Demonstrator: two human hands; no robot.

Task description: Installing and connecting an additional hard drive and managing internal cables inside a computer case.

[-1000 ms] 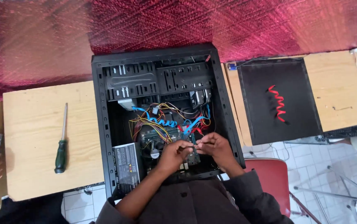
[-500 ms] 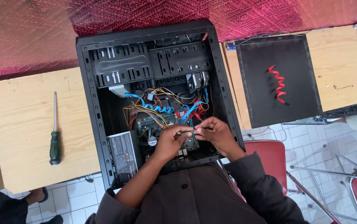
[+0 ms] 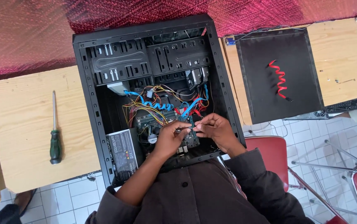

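So: red patterned cloth (image 3: 24, 37) up top, white tile floor (image 3: 311, 137) below, wooden desks (image 3: 20, 124). Open black PC case (image 3: 145, 62) betw. them, side panel (image 3: 278, 74) w/ red cable (image 3: 279, 79) right. Left hand (image 3: 171, 137) and right hand (image 3: 215, 129) both pinch small connector (image 3: 188, 130) inside case, low centre. Screwdriver (image 3: 55, 135) left.

A green-handled screwdriver (image 3: 55, 132) lies on the wooden table (image 3: 20, 120).

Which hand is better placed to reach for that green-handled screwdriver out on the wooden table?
Probably the left hand. The screwdriver lies on the wooden table to the left of the open computer case, on that hand's side. The right hand would have to cross the case.
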